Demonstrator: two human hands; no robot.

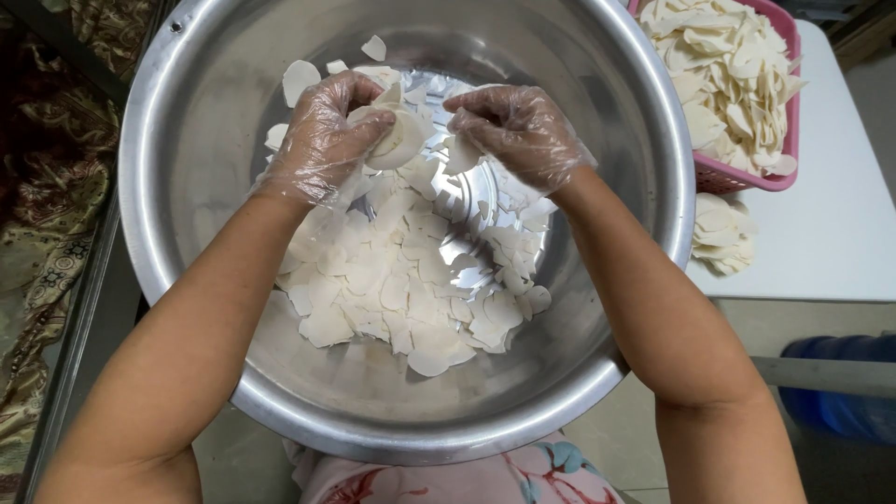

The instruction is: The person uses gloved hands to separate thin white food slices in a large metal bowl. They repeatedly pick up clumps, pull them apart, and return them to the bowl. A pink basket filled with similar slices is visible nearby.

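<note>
Head view: gloved left hand (327, 140) grips a stack of white slices (397, 138), right hand (518, 126) pinches one off over the steel basin (187, 121), where many loose slices (401, 280) lie; pink basket (791, 37) remains heaped.

Basket: a pink slotted plastic basket (747, 175) stood at the upper right, partly cut off by the frame, heaped with pale thin slices.
Loose pile: 1 small heap of the same pale slices (721, 235) lay on the table just below the basket.
Table: a white tabletop (831, 233) carried the basket and the heap.
Container: a blue rounded container (840, 392) sat low at the right, under the table edge.
Cloth: patterned gold-brown fabric (42, 187) filled the left side.
Garment: floral pink cloth (467, 481) showed at the bottom centre.
</note>
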